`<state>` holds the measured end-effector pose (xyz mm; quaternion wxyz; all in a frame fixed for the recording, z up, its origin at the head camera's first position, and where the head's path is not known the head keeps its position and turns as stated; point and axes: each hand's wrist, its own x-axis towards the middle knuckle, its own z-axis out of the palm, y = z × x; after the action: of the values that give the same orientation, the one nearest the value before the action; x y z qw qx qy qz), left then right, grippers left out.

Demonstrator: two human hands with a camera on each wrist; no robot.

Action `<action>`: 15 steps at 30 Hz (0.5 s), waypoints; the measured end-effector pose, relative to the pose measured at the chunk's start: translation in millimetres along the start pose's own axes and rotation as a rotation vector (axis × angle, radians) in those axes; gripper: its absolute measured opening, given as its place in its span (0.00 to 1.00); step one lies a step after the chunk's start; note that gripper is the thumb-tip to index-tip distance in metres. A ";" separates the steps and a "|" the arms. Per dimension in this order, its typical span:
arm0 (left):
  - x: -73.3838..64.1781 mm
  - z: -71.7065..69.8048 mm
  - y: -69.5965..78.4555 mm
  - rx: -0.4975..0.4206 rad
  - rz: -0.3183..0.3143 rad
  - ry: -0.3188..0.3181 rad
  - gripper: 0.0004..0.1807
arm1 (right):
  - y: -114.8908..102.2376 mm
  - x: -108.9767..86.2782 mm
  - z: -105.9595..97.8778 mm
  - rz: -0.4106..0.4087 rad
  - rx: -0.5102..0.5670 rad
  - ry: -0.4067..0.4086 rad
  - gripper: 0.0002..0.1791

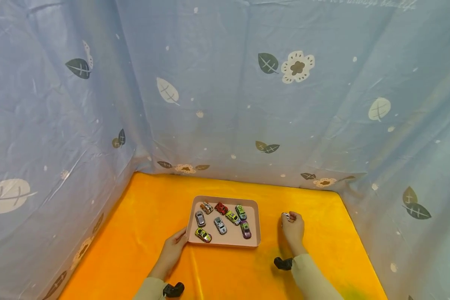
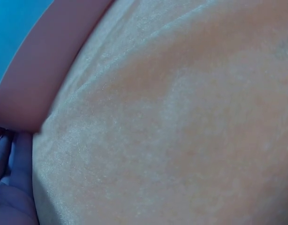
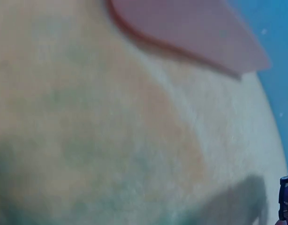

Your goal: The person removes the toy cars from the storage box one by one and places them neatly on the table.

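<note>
A shallow pink tray [image 1: 225, 242] lies on the orange cloth, with several small toy cars in it. Among them are a red car [image 1: 221, 208], a purple car [image 1: 245, 229], a grey car [image 1: 200, 218] and a yellow-green car [image 1: 203, 235]. My left hand [image 1: 171, 251] holds the tray at its near left corner; the fingers [image 2: 21, 161] show below that corner in the left wrist view. To the right of the tray, my right hand [image 1: 294, 231] grips a toy car [image 1: 286, 216], mostly covered by the fingers. Part of this car shows at the right wrist view's edge.
Blue curtains [image 1: 217, 104] with leaf and flower prints hang behind and on both sides. The orange cloth [image 1: 153, 200] reaches to their lower edges. A black wrist-worn device [image 1: 283, 263] sits on the right wrist, another [image 1: 173, 290] on the left.
</note>
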<state>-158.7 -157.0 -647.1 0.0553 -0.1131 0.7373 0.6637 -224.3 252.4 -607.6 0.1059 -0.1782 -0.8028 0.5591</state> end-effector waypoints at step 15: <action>2.0 0.2 -0.4 -0.032 0.028 0.023 0.25 | 9.1 31.4 10.0 0.004 -0.083 -0.006 0.26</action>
<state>-160.5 -157.0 -648.0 0.0358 -0.1112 0.7287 0.6748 -255.2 259.4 -620.5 0.0947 -0.1823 -0.8254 0.5259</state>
